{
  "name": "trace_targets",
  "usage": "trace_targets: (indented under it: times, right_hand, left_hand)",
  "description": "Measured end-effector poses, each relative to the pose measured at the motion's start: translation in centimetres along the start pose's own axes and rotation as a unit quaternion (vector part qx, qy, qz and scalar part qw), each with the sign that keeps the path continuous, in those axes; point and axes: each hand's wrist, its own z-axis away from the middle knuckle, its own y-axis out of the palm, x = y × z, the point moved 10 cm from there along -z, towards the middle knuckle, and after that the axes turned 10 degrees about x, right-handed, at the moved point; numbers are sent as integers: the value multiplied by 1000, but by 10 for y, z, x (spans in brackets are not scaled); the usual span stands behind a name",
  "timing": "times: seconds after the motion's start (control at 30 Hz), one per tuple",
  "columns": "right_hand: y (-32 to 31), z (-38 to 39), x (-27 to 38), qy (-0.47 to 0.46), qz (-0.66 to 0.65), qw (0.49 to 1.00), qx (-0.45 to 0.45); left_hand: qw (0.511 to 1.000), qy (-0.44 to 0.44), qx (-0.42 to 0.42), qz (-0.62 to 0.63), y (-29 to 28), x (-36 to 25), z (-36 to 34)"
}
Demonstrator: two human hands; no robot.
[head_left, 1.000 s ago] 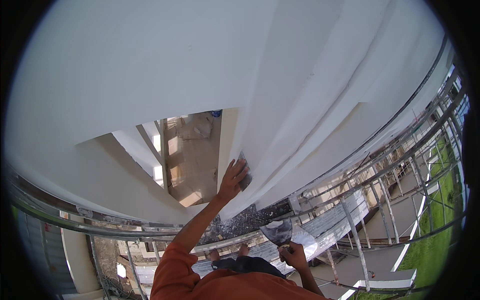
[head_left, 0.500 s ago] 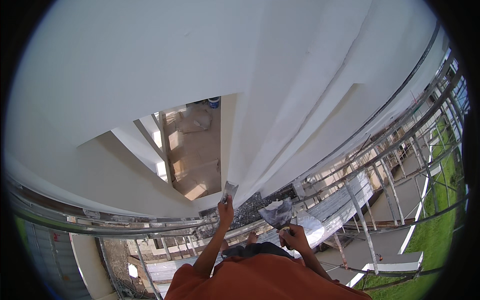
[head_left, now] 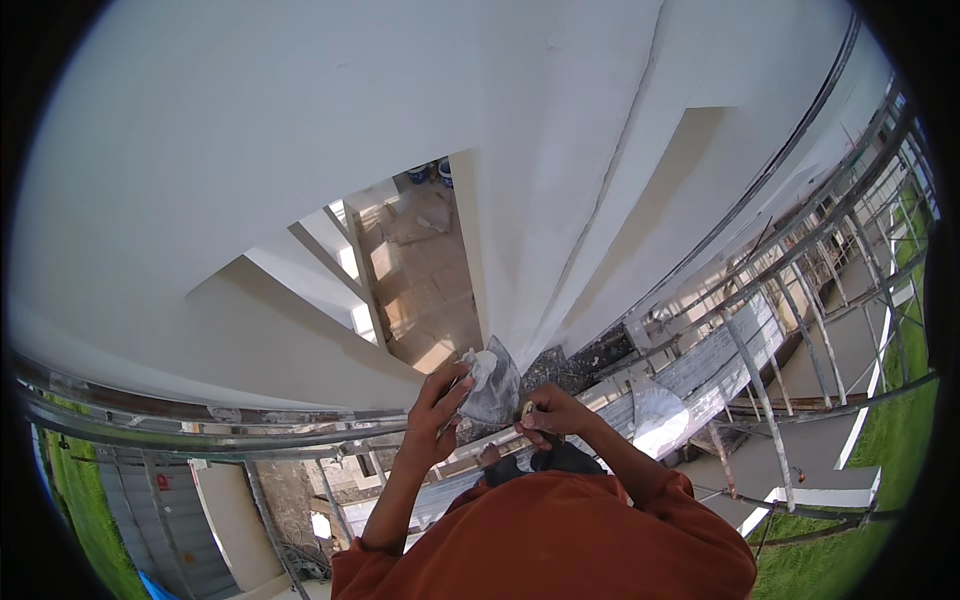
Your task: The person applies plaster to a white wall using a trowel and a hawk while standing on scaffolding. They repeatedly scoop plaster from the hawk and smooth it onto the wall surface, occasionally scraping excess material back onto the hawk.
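In front of my body, my right hand (head_left: 552,412) is closed around the handle of a wide putty knife (head_left: 497,398), its grey-smeared blade tilted up to the left. White putty (head_left: 482,370) sits at the blade's upper left edge. My left hand (head_left: 437,410) is closed beside that edge, gripping a smaller scraper that its fingers and the putty mostly hide. The two tools meet or nearly meet; exact contact cannot be made out. Just beyond them rises a white plastered wall (head_left: 330,110).
The wall has an opening (head_left: 420,290) showing a floor and blue buckets (head_left: 445,174) below. Metal scaffold poles (head_left: 755,385) run along the right and behind me. Silvery planks (head_left: 715,362) lie at foot level, near my bare foot (head_left: 490,455). Grass (head_left: 830,545) lies far below right.
My hands have come together: the wide putty knife moved left, and the left hand with the small scraper turned in toward it. The view has shifted slightly.
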Motion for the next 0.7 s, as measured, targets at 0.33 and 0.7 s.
trace_targets:
  times: [0.33,0.7]
  right_hand:
    - [-22,75,15,-103,66,977,-172]
    - [-37,140,-32,-75,91,941,-317]
  left_hand:
    - [864,-182,-363,297,-118,96,-46]
    - [852,202,-399,-273,-295,-227,-354]
